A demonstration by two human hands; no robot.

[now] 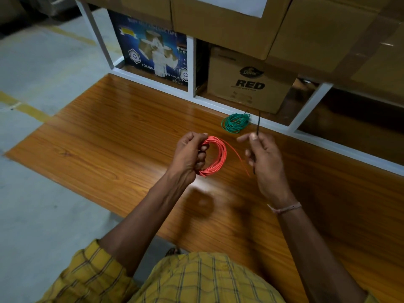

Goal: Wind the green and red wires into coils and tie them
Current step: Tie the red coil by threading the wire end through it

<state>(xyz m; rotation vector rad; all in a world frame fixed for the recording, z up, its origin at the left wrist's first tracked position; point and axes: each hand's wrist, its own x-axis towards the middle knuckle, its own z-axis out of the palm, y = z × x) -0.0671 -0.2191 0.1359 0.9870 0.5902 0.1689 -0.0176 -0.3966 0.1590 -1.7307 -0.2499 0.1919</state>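
Red coil [215,155] partly behind left hand [190,156]

You are holding both hands above the desk [109,132], near its middle. Your left hand [190,156] is gripping the wound coil [215,156], which is hanging just right of it, its loose end trailing toward your right hand [265,159]. That hand is pinching a thin tie [258,123] that is pointing away from you. The second coil [235,123] is lying on the desk behind both hands, against the shelf frame [192,62]. Behind the frame, two boxes [249,82] are sitting side by side on the shelf.
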